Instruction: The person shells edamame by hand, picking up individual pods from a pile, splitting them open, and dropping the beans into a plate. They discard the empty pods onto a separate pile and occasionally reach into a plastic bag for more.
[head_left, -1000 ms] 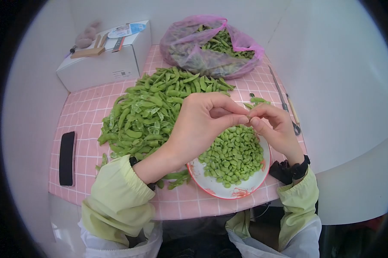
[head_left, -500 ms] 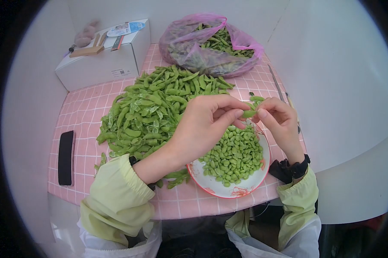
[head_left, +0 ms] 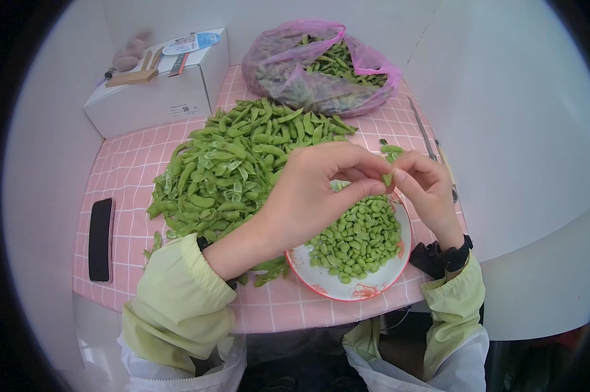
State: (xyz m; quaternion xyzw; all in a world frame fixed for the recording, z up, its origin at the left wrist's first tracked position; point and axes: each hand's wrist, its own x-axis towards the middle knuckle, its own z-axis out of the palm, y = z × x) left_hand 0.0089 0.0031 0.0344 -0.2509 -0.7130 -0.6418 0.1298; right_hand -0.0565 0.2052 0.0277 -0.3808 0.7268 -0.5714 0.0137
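Between the fingertips of both hands is a green bean pod (head_left: 388, 179), mostly covered by the fingers. My left hand (head_left: 324, 179) pinches it from the left, over the top of the plate. From the right, my right hand (head_left: 427, 186) pinches its other end. Below them, a white plate with a red rim and flower pattern (head_left: 368, 291) holds a heap of shelled green beans (head_left: 355, 242). Left of the plate lies a large pile of bean pods (head_left: 223, 170), some of them split and pale inside.
A pink plastic bag (head_left: 275, 65) of more pods stands at the back. At back left is a white box (head_left: 158, 108) with small items on top. A black phone (head_left: 101, 240) lies at the left edge, and a thin metal tool (head_left: 420, 124) at the right. A few pods (head_left: 392, 149) lie behind my right hand.
My fingertips have drawn closer together around the pod, and my left fingers have shifted slightly right. Less of the pod shows now.
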